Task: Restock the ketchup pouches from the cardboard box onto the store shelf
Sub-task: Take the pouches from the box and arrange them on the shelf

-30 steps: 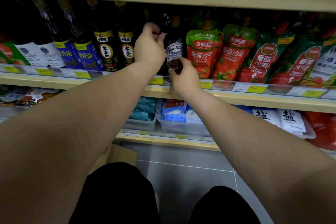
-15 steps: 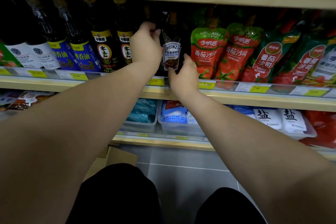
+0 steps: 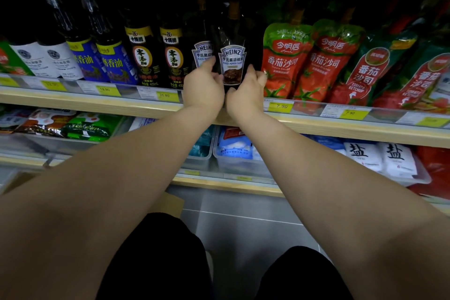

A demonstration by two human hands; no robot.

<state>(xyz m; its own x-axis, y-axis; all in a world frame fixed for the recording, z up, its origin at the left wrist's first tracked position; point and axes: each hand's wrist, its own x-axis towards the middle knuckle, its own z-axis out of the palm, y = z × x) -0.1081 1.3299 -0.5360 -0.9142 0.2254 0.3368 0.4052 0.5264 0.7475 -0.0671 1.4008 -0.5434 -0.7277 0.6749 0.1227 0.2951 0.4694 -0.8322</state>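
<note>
A dark Heinz black pepper sauce pouch (image 3: 232, 56) stands upright on the middle shelf (image 3: 341, 126). My left hand (image 3: 203, 87) grips its lower left side and my right hand (image 3: 246, 94) grips its lower right side. A second Heinz pouch (image 3: 202, 52) stands just left, partly behind my left hand. Red and green ketchup pouches (image 3: 283, 61) stand in a row to the right. A corner of the cardboard box (image 3: 170, 203) shows on the floor between my forearms.
Dark sauce and oil bottles (image 3: 143, 56) fill the shelf's left part. Yellow price tags line the shelf edge. The lower shelf holds clear bins (image 3: 233, 165) with blue packets and white salt bags (image 3: 379, 156). The upper shelf board hangs close overhead.
My left hand dropped from the pouch's top to its lower left side, uncovering the second Heinz pouch. My right hand moved up to the lower right side. The camera moved closer.
</note>
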